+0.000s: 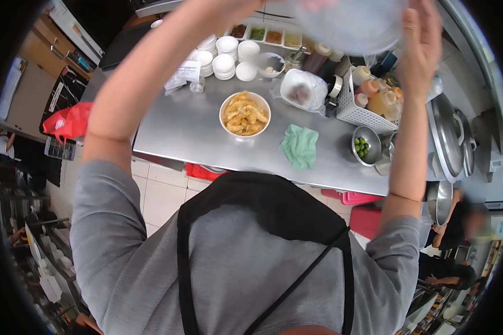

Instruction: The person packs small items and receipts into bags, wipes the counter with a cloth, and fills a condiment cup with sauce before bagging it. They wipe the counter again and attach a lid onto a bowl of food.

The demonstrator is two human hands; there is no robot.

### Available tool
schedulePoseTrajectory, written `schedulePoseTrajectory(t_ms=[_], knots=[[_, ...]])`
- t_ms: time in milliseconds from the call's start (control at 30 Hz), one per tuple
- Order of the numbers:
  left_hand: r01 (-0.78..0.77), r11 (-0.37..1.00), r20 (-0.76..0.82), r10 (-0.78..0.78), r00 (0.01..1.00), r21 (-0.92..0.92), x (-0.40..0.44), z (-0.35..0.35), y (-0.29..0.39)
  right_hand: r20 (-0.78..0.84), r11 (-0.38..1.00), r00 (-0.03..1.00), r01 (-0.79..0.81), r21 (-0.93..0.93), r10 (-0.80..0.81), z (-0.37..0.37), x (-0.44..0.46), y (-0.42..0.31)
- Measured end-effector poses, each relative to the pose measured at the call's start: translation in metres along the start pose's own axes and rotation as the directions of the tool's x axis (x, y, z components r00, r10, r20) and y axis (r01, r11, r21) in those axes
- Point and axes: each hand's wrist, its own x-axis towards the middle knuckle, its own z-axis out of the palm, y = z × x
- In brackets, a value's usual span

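Note:
Raised at the top right is a blurred, translucent plastic piece [349, 28], round-edged like a lid or container. My right hand [422, 53] is at its right edge, thumb up beside the rim; whether it grips the piece is unclear. My left forearm reaches to the top edge, where my left hand is mostly cut off; a blurred pinkish patch shows behind the plastic. Below, on the steel counter [179, 134], a white round bowl [245, 114] holds golden fried pieces. A crumpled green cloth [299, 146] lies to its right.
Stacked white lids [224, 66] and seasoning trays [257, 33] stand at the back. Right of them are a bagged white tub [302, 90], a basket of sauce bottles [369, 109], a metal bowl of green limes [365, 146] and large pots [447, 134]. Other people work at lower right.

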Motion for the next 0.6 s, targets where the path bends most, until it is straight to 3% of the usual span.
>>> schedulePoseTrajectory(t_ms=[33, 100, 167, 267, 300, 333, 367, 400, 467, 500, 567, 600], knots=[[0.078, 0.997, -0.025, -0.078, 0.997, -0.011, -0.021, -0.001, -0.017, 0.209, 0.9, 0.977, 0.055, -0.433, 0.041, -0.014, -0.011, 0.031], [0.107, 0.994, -0.027, -0.107, 0.994, -0.001, -0.066, -0.01, -0.061, 0.01, 0.896, 0.987, -0.143, -0.421, 0.162, -0.008, -0.043, 0.091], [0.16, 0.984, -0.304, -0.128, 0.944, 0.082, -0.103, -0.019, -0.101, -0.058, 0.82, 0.924, -0.363, -0.442, 0.378, -0.023, -0.071, 0.145], [0.398, 0.889, -0.647, -0.17, 0.743, 0.224, -0.175, -0.053, -0.197, -0.241, 0.622, 0.714, -0.695, -0.362, 0.657, -0.047, -0.115, 0.238], [0.529, 0.841, -0.686, -0.321, 0.653, 0.109, -0.193, -0.047, -0.213, -0.265, 0.534, 0.618, -0.78, -0.327, 0.74, -0.061, -0.133, 0.277], [0.641, 0.767, -0.704, -0.46, 0.541, -0.008, -0.21, -0.037, -0.222, -0.227, 0.444, 0.537, -0.822, -0.355, 0.813, -0.075, -0.148, 0.31], [0.655, 0.754, -0.667, -0.512, 0.542, -0.046, -0.224, -0.027, -0.236, -0.19, 0.347, 0.442, -0.854, -0.387, 0.876, -0.082, -0.161, 0.332], [0.67, 0.737, -0.628, -0.563, 0.537, -0.087, -0.231, -0.018, -0.245, -0.184, 0.346, 0.439, -0.855, -0.385, 0.879, -0.078, -0.168, 0.341], [0.652, 0.75, -0.607, -0.571, 0.552, -0.113, -0.23, -0.005, -0.252, -0.326, 0.06, 0.179, -0.937, -0.343, 0.928, -0.064, -0.179, 0.352], [0.631, 0.764, -0.581, -0.578, 0.573, -0.137, -0.23, 0.0, -0.254, -0.319, 0.056, 0.173, -0.937, -0.346, 0.932, -0.059, -0.182, 0.354], [0.635, 0.765, -0.554, -0.577, 0.6, -0.109, -0.226, -0.005, -0.257, -0.044, 0.096, 0.105, -0.98, -0.174, 0.994, -0.052, -0.186, 0.355], [0.634, 0.77, -0.519, -0.573, 0.634, -0.075, -0.223, -0.011, -0.26, 0.028, 0.09, 0.086, -0.968, -0.233, 0.996, -0.051, -0.187, 0.353]])
